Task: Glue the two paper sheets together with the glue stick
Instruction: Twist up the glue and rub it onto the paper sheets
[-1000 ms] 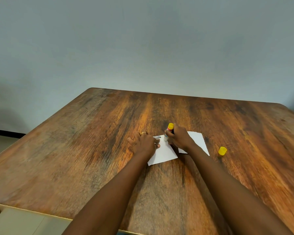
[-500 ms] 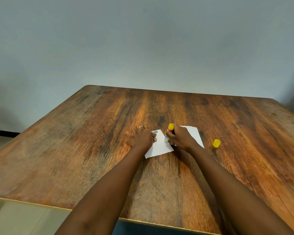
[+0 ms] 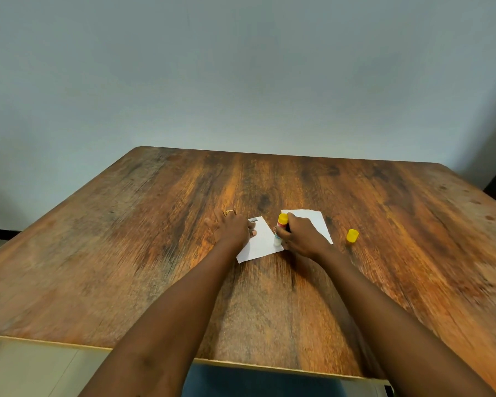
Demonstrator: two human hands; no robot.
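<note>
Head view: your right hand gripped the glue stick on the sheet; your left hand, fingers spread, pinned that sheet.

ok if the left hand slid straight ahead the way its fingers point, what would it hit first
Nothing, as far as the picture shows. The left hand points up the table toward its far edge, over bare wood. The paper it presses lies to its right, not ahead.
</note>
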